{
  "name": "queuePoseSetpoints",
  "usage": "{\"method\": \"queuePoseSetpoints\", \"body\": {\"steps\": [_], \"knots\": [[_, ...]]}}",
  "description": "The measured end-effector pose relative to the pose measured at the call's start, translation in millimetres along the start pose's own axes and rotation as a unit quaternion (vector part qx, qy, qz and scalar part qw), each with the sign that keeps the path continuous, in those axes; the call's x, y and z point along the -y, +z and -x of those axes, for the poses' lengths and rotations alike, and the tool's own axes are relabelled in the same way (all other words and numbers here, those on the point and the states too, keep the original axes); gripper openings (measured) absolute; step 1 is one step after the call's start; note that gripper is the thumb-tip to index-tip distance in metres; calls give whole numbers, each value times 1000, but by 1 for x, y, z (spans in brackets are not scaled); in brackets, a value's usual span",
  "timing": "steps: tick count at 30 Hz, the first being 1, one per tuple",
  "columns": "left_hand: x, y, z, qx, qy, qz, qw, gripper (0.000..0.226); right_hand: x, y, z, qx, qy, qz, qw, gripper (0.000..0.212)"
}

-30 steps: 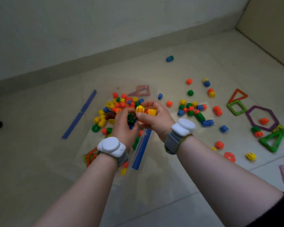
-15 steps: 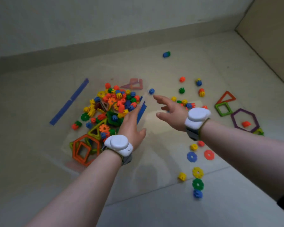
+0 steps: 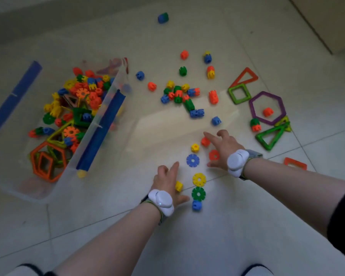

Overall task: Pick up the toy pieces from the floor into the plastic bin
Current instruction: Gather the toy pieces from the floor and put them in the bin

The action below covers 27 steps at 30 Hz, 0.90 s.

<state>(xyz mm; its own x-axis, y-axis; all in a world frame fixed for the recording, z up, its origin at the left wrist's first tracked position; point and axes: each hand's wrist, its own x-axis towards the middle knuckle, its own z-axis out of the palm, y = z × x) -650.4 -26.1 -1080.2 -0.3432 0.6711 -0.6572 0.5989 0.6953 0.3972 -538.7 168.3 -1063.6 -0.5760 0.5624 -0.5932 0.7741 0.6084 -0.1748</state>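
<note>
A clear plastic bin [image 3: 72, 164] with blue handles stands at the left, holding many coloured toy pieces. On the floor between my hands lie a blue gear [image 3: 193, 160], a yellow gear [image 3: 199, 179], a green gear [image 3: 198, 193], a blue block [image 3: 197, 205] and a yellow block [image 3: 195, 147]. My left hand [image 3: 167, 181] hovers open, fingers spread, partly over a small yellow block [image 3: 179, 186]. My right hand [image 3: 221, 148] is open above a red gear [image 3: 214, 155] and a red block [image 3: 205, 141]. Neither hand holds anything.
A cluster of blocks [image 3: 180, 96] lies further out, with scattered single blocks around it. Flat frame shapes sit at the right: purple hexagon [image 3: 267, 107], green square [image 3: 239, 94], green triangle [image 3: 271, 136], orange triangle [image 3: 245, 75]. A wall runs along the top, a cabinet stands top right.
My hands released the pieces they held over the bin, then swung right and down to the loose gears and blocks near me. The view tilted down.
</note>
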Motion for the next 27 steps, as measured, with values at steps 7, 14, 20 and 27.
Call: {"method": "queuePoseSetpoints", "body": {"steps": [7,14,20,27], "knots": [[-24,4,-35,-68,19,45,997,80,12,29,-22,-32,-104,-32,994,52],[-47,-3,-60,-84,65,-16,994,55,0,31,-21,-53,-136,-94,985,34],[-52,0,-63,-80,47,-44,995,33,5,32,-13,-46,-155,-16,987,38],[-56,-11,-62,-47,32,-38,998,29,-10,15,-17,-30,-126,-86,988,34]]}}
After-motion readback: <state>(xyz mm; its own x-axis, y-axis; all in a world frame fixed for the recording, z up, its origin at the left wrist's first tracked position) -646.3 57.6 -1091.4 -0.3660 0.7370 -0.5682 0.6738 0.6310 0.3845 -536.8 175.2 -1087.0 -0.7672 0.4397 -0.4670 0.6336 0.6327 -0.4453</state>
